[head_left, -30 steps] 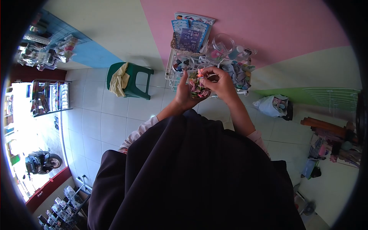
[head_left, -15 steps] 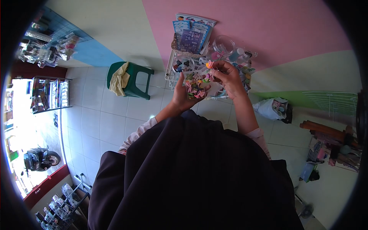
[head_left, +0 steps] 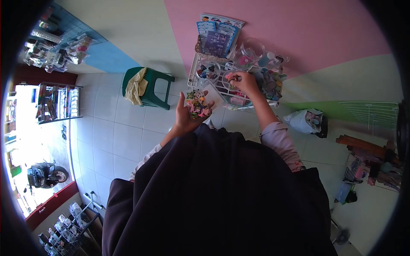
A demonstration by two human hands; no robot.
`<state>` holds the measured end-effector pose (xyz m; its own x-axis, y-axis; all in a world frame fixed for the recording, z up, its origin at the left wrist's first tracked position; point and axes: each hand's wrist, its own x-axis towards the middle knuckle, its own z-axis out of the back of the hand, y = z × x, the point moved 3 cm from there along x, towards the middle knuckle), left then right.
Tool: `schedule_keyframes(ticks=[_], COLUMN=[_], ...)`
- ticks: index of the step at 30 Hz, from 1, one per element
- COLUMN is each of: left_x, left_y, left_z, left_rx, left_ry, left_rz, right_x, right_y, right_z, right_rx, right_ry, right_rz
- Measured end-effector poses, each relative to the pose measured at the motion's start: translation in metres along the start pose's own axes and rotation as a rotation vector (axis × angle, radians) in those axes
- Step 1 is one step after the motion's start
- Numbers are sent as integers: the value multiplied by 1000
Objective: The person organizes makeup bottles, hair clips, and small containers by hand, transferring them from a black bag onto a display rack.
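My left hand [head_left: 184, 119] is wrapped round a clear plastic box [head_left: 208, 112] of small colourful trinkets [head_left: 198, 102], mostly pink with some green and yellow. The box's translucent lid [head_left: 215, 96] stands open on its right side. Above the white wire rack [head_left: 192, 73], my right hand [head_left: 247, 82] pinches a small pinkish-orange trinket [head_left: 229, 77], too small to name exactly. Just left of those fingertips is a round clear tub [head_left: 208, 70] with dark and blue pieces inside.
Sticker sheets [head_left: 215, 42] stand at the rack's back, beside a clear round jar [head_left: 253, 50]. A green stool [head_left: 149, 89] with a yellowish cloth [head_left: 136, 87] is to the left. On the floor to the right lies a stuffed plastic bag [head_left: 305, 120].
My left hand has moved the box left and slightly down, away from the rack. My right hand, still pinching the trinket, has shifted slightly down and left over the rack.
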<state>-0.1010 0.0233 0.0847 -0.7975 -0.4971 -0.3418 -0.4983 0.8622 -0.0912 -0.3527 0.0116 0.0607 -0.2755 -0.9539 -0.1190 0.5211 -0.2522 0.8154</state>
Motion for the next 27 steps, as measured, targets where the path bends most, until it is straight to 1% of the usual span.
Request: schedule_keyframes(ticks=[6, 9, 12, 15, 18, 19, 22, 25, 27], left_x=[-5, -6, -5, -6, -6, -7, -8, -10, -11], left_y=[-2, -3, -3, -4, -5, -6, -8, -11, -14], left_z=[-2, -1, -5, -10, -12, -11, -11, -2, 3], left_rx=[-21, -22, -17, -16, -14, -14, 22, -23, -1], left_ry=[33, 43, 35, 8, 0, -1, -10, 19, 35], left_rz=[-1, 8, 14, 19, 34, 38, 18, 41, 33], right_x=[-8, -12, -12, -15, -16, -15, -10, -7, -3], right_y=[17, 22, 12, 16, 21, 21, 7, 9, 3], right_z=[17, 28, 31, 23, 2, -6, -18, -13, -5], right_rx=[-92, -259, -237, -322, -423, -416, -488, -382, -270], right_ry=[-14, -92, -229, -103, -97, -125, -140, -135, -192], right_rz=[-140, -97, 42, 44, 340, 395, 450, 423, 333])
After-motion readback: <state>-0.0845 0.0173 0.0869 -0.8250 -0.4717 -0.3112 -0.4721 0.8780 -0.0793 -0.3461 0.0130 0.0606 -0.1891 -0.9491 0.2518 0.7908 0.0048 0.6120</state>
